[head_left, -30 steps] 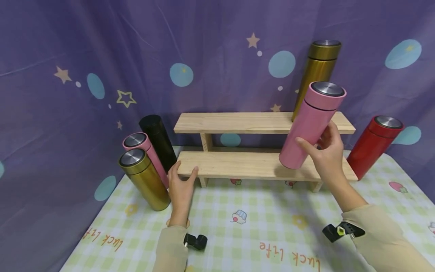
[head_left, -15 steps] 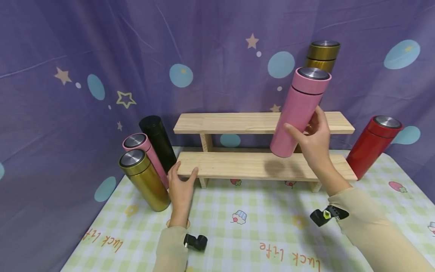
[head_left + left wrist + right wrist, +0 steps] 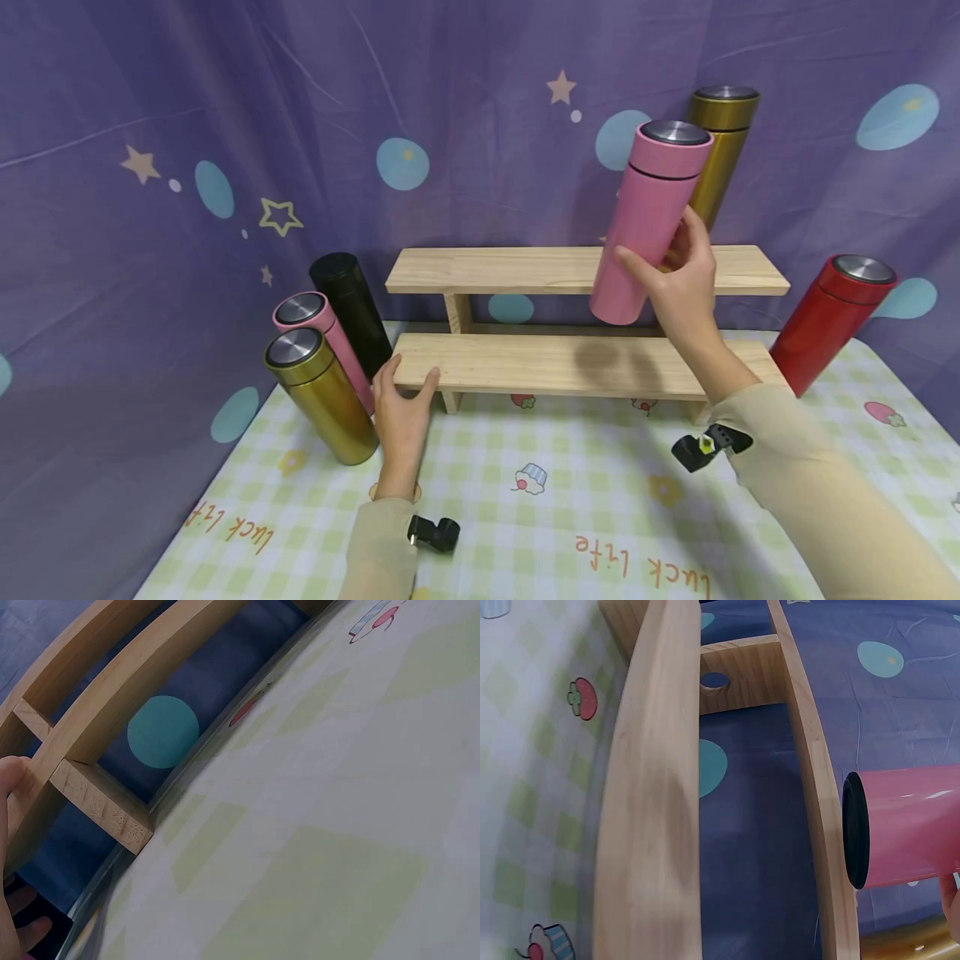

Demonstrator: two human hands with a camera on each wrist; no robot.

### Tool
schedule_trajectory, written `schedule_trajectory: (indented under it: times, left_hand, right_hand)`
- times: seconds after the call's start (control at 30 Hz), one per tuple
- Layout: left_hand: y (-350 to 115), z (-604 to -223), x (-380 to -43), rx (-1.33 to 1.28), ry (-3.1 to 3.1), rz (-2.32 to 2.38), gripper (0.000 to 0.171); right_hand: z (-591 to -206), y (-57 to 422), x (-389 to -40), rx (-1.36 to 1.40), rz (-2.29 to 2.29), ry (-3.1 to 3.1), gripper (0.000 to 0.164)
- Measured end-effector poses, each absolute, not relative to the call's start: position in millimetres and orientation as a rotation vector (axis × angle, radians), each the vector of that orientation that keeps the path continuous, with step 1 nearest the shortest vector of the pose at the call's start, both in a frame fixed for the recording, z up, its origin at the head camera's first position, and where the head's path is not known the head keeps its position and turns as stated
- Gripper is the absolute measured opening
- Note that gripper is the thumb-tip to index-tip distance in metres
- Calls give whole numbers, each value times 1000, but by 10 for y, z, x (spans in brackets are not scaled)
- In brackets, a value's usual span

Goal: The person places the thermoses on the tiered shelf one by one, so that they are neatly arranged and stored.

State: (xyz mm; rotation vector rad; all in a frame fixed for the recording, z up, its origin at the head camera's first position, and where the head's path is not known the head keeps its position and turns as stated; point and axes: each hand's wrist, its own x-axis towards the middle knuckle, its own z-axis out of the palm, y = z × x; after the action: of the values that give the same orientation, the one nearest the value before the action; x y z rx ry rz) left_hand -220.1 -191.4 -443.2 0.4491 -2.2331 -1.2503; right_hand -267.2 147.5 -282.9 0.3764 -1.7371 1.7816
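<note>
My right hand (image 3: 681, 283) grips a pink thermos bottle (image 3: 651, 221) around its lower half, holding it up in front of the upper shelf. In the right wrist view the dark base of the pink bottle (image 3: 907, 825) shows beside the upper board's edge. My left hand (image 3: 402, 417) holds the left end of the lower board of a two-tier wooden shelf (image 3: 525, 367), thumb at the front edge. Behind the pink bottle, a gold thermos bottle (image 3: 723, 150) stands at the right of the upper board, partly hidden by it.
Left of the shelf stand a gold bottle (image 3: 330, 400), another pink bottle (image 3: 302, 310) and a black bottle (image 3: 348, 308), close together. A red bottle (image 3: 832, 321) stands at the right end. A checked cloth (image 3: 480, 533) covers the table; a purple curtain (image 3: 480, 83) hangs behind.
My right hand has raised the pink bottle and carried it leftward and back, from over the lower board to the upper board's front. My left hand stays at the shelf's left end.
</note>
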Motion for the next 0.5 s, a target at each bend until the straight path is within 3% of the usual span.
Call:
schedule_trajectory:
  times: [0.5]
  left_hand:
    - [-1909,-4420,-2203,448,-2236,-1252,75]
  right_hand:
    - [-2670,1311,-2907,410,1819,-1695,75]
